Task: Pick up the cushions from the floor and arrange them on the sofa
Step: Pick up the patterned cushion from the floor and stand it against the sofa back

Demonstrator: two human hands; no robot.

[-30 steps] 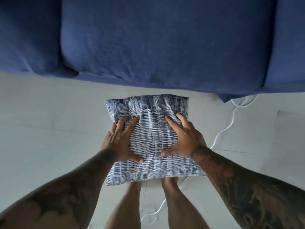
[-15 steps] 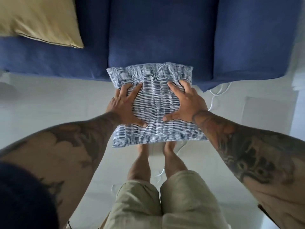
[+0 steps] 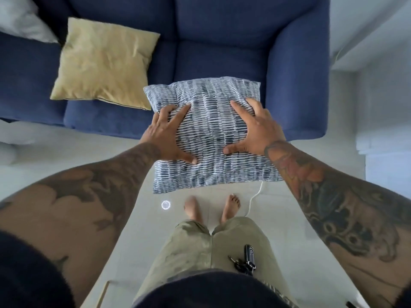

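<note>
Two hands, left hand [image 3: 166,138] and right hand [image 3: 258,130], clamp the blue-and-white striped fabric cushion [image 3: 211,134] with fingers spread, above the front edge of the navy upholstered sofa [image 3: 222,52]; a mustard square cushion [image 3: 102,63] lies on its seat.

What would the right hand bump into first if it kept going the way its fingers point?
The right hand holds the striped cushion and points toward the blue sofa. Going straight on, it would probably meet the bare seat cushion first, though depth is hard to judge.
</note>
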